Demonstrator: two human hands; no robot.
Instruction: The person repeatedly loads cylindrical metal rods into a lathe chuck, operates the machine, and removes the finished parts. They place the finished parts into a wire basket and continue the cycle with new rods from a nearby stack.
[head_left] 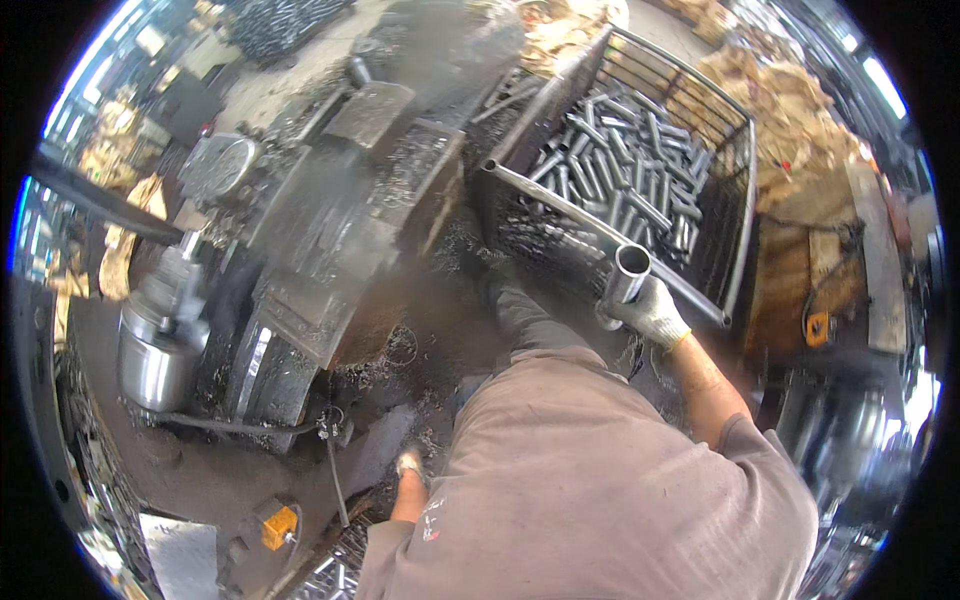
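Note:
A white work glove covers my right hand [650,312], whose fingers are wrapped round a short, shiny metal tube [625,283]. The tube's open end faces up, and it is beside the near right rim of a metal crate [575,213]. Many similar metal tubes [625,165] lie jumbled inside that crate. Low at my left side, my left hand [408,461] shows only as a small pale gloved patch beyond the sleeve. Its fingers are too small and blurred to read, and nothing can be made out in it.
At the left is a lathe-like machine with a round steel chuck [158,365] and a bed [320,240] strewn with metal shavings. A yellow-orange box [279,527] is at lower left. More tubes [335,578] lie near the bottom edge. Brown sacking [800,130] lies beyond the crate.

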